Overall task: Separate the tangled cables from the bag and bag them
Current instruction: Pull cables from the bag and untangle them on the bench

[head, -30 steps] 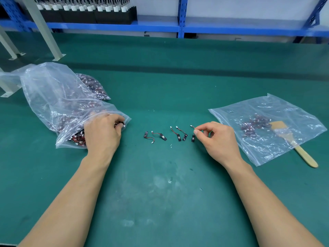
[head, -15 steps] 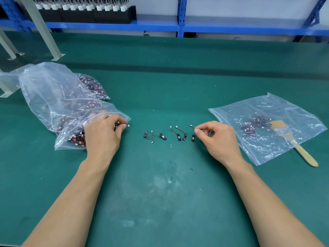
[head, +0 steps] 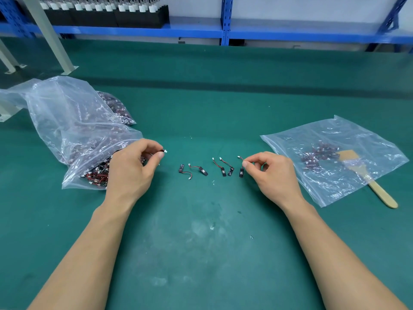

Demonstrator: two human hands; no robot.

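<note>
Green mat (head: 201, 253) before blue shelving (head: 225, 19), left hand (head: 131, 171) and right hand (head: 274, 175) each pinching a cable (head: 241, 172).

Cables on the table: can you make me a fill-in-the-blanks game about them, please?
Between the left hand and the right hand, ___ cables lie free on the mat. The mat's colour is ___. The brush has a handle made of ___.
Missing words: four, green, wood.
</note>
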